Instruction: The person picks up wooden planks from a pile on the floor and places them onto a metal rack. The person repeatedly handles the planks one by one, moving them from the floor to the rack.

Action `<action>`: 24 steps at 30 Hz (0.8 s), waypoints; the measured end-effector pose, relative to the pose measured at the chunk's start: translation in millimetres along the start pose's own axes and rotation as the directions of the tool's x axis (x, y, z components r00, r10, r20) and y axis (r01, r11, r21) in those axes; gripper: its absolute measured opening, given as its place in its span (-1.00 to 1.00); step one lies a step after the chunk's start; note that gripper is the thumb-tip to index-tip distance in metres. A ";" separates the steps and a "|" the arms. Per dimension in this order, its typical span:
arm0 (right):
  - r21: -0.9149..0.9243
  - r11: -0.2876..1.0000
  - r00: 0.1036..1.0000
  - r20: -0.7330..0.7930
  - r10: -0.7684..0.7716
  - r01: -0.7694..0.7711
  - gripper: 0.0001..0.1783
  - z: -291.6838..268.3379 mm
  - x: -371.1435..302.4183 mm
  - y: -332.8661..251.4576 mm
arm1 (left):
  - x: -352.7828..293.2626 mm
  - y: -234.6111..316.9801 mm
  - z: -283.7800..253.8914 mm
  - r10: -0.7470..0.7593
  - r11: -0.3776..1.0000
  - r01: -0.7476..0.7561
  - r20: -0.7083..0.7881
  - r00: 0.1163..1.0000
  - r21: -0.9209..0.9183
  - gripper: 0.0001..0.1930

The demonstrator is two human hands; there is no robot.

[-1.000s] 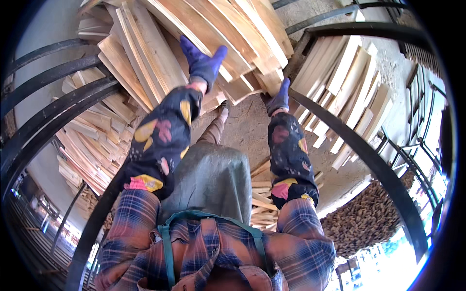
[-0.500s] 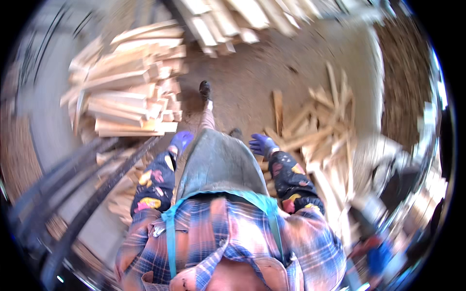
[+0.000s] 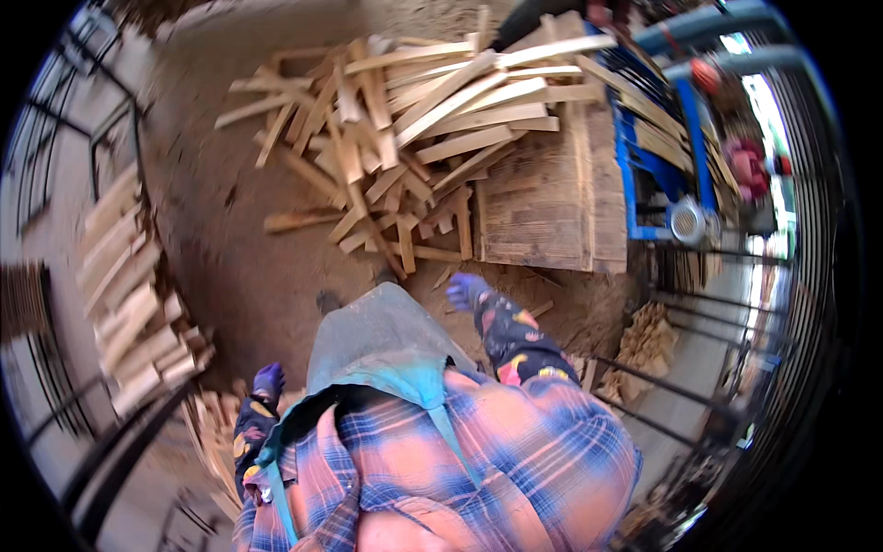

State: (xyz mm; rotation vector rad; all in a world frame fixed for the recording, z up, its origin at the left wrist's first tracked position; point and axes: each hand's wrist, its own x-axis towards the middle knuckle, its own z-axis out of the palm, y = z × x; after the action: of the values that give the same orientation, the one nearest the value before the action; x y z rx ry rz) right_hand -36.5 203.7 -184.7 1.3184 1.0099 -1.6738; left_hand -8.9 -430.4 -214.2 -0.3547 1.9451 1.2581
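My right hand (image 3: pixel 467 291), in a purple glove, hangs in front of my grey apron (image 3: pixel 372 336). Its fingers are loosely bent and apart, and nothing is in them. Low on the left is my left hand (image 3: pixel 269 379), also gloved in purple. It is small in the picture, with its fingers loosely curled and no object visible in it. Nearest the right hand lies a big jumbled heap of wooden slats (image 3: pixel 395 138), just ahead of it and apart from it. A stack of wood pieces (image 3: pixel 143 317) stands beyond the left hand.
A brown wooden board surface (image 3: pixel 538 216) adjoins the heap on the right. Behind it stands a blue-framed machine (image 3: pixel 635 198) with a round motor and slats on it. Black metal bars (image 3: pixel 124 460) run at the lower left. Wood scraps (image 3: pixel 644 350) lie at the right.
My view has turned right, bringing the slat heap ahead of me and the blue-framed machine into sight. The stack has shifted to the picture's left edge. Both hands remain without any object.
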 end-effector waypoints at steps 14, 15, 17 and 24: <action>0.709 0.372 0.698 -0.236 -0.676 0.599 -0.18 -198.4 -108.3 -213.3 | 250.7 414.2 144.9 0.162 0.951 -0.168 -0.043 0.986 -0.261 -0.81; 0.713 0.313 0.636 -0.236 -0.735 0.627 -0.15 -223.7 -114.7 -250.9 | 241.1 444.7 188.3 0.198 0.952 -0.186 0.024 0.980 -0.245 -0.80; 0.723 0.218 0.588 -0.307 -0.749 0.655 -0.09 -249.4 -145.4 -343.5 | 227.3 470.9 258.7 0.161 0.974 -0.124 0.193 0.968 -0.192 -0.74; 0.856 -0.115 0.372 -0.336 -0.865 0.505 -0.36 -334.2 -113.5 -465.0 | 138.2 522.4 424.9 -0.082 0.970 -0.100 0.689 0.720 0.220 -0.55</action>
State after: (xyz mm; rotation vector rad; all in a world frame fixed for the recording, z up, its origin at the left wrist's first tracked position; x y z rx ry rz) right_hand -314.5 703.3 -66.4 0.8199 0.4781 -3.6429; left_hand -218.3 207.1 -65.4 0.2442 1.4008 0.9414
